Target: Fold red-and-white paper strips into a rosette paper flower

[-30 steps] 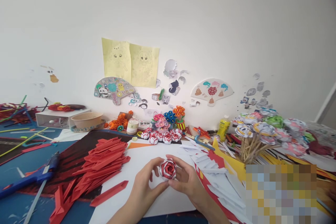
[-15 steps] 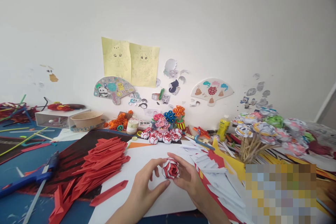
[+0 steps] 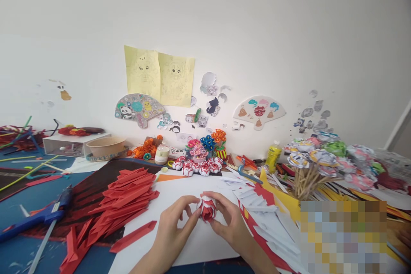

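Both hands clamped on red-and-white paper flower (image 3: 207,208) above white sheet (image 3: 180,197) on desk: left hand (image 3: 175,227), right hand (image 3: 229,222). Step, by look: shaping petals. Next needs light fingertip pressure.

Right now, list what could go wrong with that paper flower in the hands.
1. The paper flower is pinched between left hand and right hand; a tighter grip could crush its folds.
2. Dropped, it might land among the folded red strips or the white paper scraps.
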Action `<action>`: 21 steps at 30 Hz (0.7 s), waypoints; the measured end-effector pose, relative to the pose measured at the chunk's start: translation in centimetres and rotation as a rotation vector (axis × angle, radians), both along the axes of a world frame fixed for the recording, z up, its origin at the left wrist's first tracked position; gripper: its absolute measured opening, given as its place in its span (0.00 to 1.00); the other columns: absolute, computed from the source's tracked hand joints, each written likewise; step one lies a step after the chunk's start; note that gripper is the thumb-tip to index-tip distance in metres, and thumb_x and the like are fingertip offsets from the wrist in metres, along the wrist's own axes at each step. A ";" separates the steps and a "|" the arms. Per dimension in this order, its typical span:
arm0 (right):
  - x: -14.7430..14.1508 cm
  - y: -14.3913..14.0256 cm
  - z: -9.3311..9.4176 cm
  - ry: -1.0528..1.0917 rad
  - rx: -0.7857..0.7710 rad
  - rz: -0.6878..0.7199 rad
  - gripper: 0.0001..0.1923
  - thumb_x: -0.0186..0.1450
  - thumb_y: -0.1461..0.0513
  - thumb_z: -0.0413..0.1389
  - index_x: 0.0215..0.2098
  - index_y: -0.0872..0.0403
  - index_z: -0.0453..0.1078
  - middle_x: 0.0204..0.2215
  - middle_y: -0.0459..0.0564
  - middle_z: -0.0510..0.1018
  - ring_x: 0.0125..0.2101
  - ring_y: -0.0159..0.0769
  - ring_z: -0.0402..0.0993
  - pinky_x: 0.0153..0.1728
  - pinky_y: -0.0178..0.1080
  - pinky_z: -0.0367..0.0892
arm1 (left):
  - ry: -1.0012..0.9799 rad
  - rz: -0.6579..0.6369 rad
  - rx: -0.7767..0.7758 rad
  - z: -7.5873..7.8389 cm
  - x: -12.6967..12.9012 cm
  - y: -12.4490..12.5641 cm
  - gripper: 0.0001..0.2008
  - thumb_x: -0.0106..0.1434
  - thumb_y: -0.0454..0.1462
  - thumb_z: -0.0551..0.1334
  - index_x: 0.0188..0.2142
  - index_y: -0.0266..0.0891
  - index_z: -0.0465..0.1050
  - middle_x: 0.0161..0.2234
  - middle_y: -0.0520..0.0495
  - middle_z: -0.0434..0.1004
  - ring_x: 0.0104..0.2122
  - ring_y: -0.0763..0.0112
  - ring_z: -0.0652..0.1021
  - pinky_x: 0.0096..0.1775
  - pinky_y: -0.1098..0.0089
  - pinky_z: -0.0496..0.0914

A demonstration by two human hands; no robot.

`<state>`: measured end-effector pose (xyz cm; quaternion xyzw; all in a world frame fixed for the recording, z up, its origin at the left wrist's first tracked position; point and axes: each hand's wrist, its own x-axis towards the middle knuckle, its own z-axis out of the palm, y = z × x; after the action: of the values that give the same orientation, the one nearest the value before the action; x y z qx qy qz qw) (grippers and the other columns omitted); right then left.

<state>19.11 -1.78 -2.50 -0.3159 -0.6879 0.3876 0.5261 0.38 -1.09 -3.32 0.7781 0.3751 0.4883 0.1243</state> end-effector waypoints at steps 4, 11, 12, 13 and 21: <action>0.0 0.0 0.0 -0.027 0.019 -0.025 0.25 0.58 0.70 0.57 0.53 0.49 0.69 0.51 0.52 0.75 0.53 0.46 0.69 0.55 0.46 0.65 | 0.041 -0.007 0.068 -0.3 -0.1 0.2 0.09 0.66 0.37 0.58 0.46 0.43 0.69 0.38 0.50 0.79 0.29 0.72 0.77 0.31 0.73 0.70; 0.0 0.0 -0.1 -0.097 0.063 -0.080 0.29 0.54 0.74 0.55 0.52 0.48 0.70 0.49 0.50 0.75 0.50 0.44 0.70 0.51 0.42 0.67 | 0.087 0.054 0.111 -1.0 -0.1 0.4 0.11 0.65 0.35 0.57 0.47 0.44 0.68 0.36 0.51 0.79 0.30 0.71 0.78 0.34 0.72 0.72; 0.0 0.0 -0.1 -0.109 0.071 -0.085 0.30 0.53 0.74 0.54 0.51 0.48 0.70 0.49 0.49 0.75 0.50 0.44 0.70 0.50 0.42 0.67 | 0.088 0.066 0.111 -1.1 -0.1 0.5 0.11 0.65 0.34 0.57 0.47 0.44 0.68 0.36 0.51 0.79 0.30 0.71 0.78 0.34 0.72 0.72; 0.0 0.0 -0.1 -0.119 0.079 -0.086 0.30 0.52 0.75 0.54 0.51 0.48 0.70 0.48 0.49 0.75 0.50 0.44 0.70 0.50 0.42 0.67 | 0.089 0.077 0.111 -1.2 0.0 0.5 0.11 0.64 0.34 0.57 0.47 0.44 0.68 0.35 0.51 0.79 0.30 0.71 0.78 0.34 0.72 0.72; -0.2 0.0 0.0 -0.136 0.101 -0.056 0.31 0.49 0.76 0.51 0.49 0.49 0.70 0.47 0.49 0.75 0.45 0.43 0.71 0.46 0.40 0.68 | 0.106 0.135 0.098 -1.8 0.0 0.7 0.12 0.62 0.33 0.58 0.44 0.45 0.69 0.30 0.53 0.78 0.28 0.70 0.78 0.31 0.72 0.71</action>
<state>18.92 -1.74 -2.51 -0.3337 -0.7315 0.3152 0.5041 0.42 -0.39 -5.15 0.7808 0.4085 0.4715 0.0327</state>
